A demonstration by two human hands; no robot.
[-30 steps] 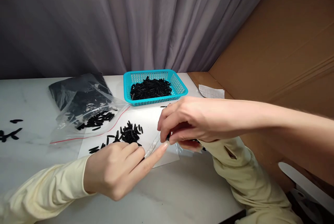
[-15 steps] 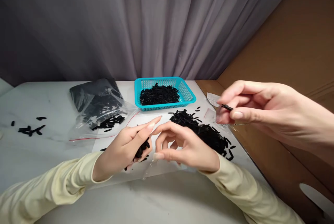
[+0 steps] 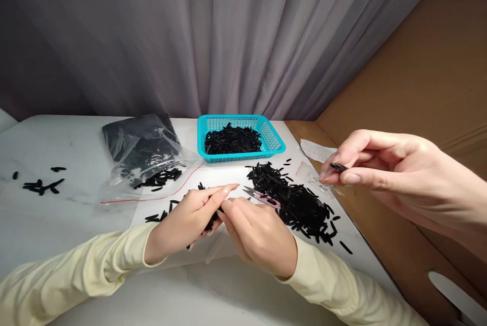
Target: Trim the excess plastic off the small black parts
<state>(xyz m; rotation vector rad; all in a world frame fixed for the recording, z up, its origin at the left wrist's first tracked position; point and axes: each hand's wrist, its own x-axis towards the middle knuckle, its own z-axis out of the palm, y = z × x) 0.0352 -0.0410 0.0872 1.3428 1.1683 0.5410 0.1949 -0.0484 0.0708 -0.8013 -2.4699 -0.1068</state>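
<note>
My left hand (image 3: 190, 214) is closed round a bunch of small black strips (image 3: 211, 220), which shows below its fingers. Against it, my right hand (image 3: 258, 232) has its fingertips pressed together at the left thumb and the strips; what they pinch is hidden. Pink-handled scissors (image 3: 266, 198) lie just beyond my right hand, at the edge of a large pile of black strips (image 3: 300, 204). More loose strips (image 3: 162, 216) lie on a white sheet beside my left hand.
A turquoise basket (image 3: 243, 156) of black strips stands at the back. Left of it lies a clear zip bag (image 3: 144, 164) with strips. Another person's hand (image 3: 391, 164) at the right holds a black piece. Scattered strips (image 3: 41, 186) lie far left.
My right hand has moved in against my left hand and its fingers have closed. The scissors have come into view. The other person's hand is slightly lower and further right.
</note>
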